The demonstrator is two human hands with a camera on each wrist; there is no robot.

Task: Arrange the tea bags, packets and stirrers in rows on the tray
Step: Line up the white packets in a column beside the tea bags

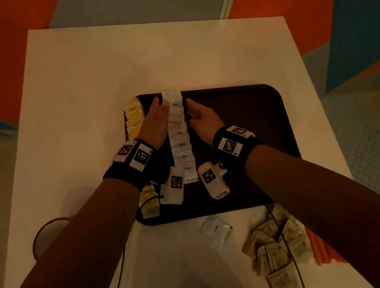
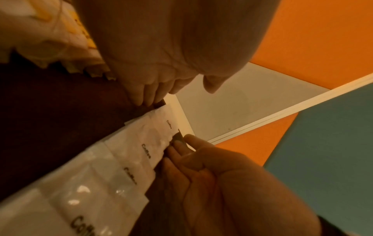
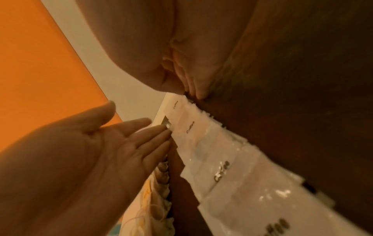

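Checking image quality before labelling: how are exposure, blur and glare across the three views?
Head view: dim, warm cast; the dark brown plastic tray goes near black, though "Coffee" print on the row of white coffee packets stays legible. Left wrist view: near packets soft, left hand fills the top. Right wrist view: blurred, specular glare on the glossy packets, right hand looms large.

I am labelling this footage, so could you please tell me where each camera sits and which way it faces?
Head: above, looking down at the tray; both forearms, left hand and right hand show.
Left wrist: along the left palm toward the coffee packets; right hand opposite.
Right wrist: along the right palm; left hand opposite.
All three views share the packet row.
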